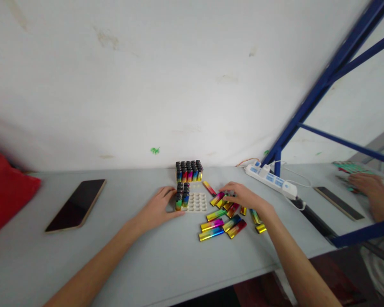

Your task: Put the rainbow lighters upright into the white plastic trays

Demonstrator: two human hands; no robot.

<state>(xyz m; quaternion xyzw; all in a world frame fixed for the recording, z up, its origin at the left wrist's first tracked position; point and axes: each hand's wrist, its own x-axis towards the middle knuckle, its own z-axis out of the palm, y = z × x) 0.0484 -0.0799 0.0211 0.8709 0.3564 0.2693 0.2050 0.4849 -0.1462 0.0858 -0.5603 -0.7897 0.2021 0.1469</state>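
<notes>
A white tray [201,202] with round pockets lies on the grey table, its left columns filled with upright black-topped cylinders [182,197]. My left hand [161,207] rests around the tray's left side, thumb at the front edge and fingers spread apart. To the right is a loose pile of shiny multicoloured cylinders [216,214]. My right hand [240,196] is over the back of that pile, fingers bent down among the pieces; what its fingertips hold, if anything, is hidden. Behind the tray stands a full block of black-topped cylinders [189,171].
A dark phone [77,205] and a red bag [6,192] lie at the left. A white power strip [271,180], cables and a blue metal frame [302,113] stand at the right. Beyond the frame are another phone [339,203] and another person's hands [368,184].
</notes>
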